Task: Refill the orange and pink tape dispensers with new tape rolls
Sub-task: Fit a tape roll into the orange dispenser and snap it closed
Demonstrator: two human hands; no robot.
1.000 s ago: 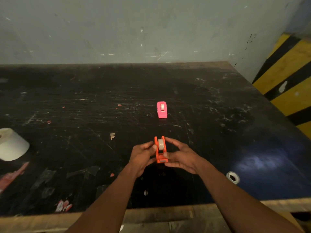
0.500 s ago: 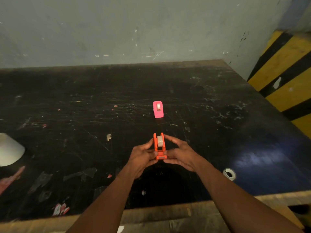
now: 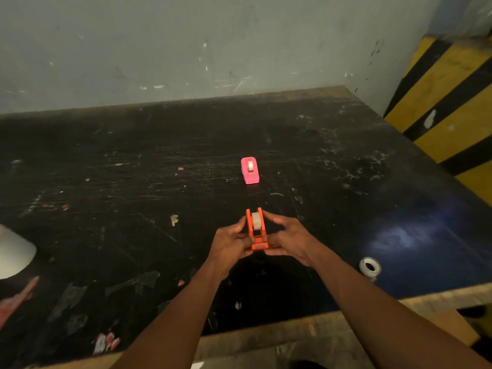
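The orange tape dispenser [image 3: 256, 231] is held between both hands over the middle of the black table, with a whitish tape roll [image 3: 256, 221] seated between its two side walls. My left hand [image 3: 230, 245] grips its left side and my right hand [image 3: 288, 239] its right side, fingertips on the walls and thumbs near the cutter end. The pink tape dispenser [image 3: 250, 170] stands on the table beyond it, a tape roll showing in its top. A loose ring of tape [image 3: 369, 267] lies flat on the table to the right of my right forearm.
The black, scratched table [image 3: 133, 169] ends at a wooden front edge [image 3: 266, 334] and meets a grey wall at the back. A large white roll [image 3: 13, 251] sits at the left edge. Yellow-and-black striped barrier [image 3: 452, 102] stands at right. Tape scraps litter the near left.
The hands and orange dispenser have stayed together in about the same place; the fingers shifted slightly along its sides. The view has drifted a little, pushing the white roll further off the left edge.
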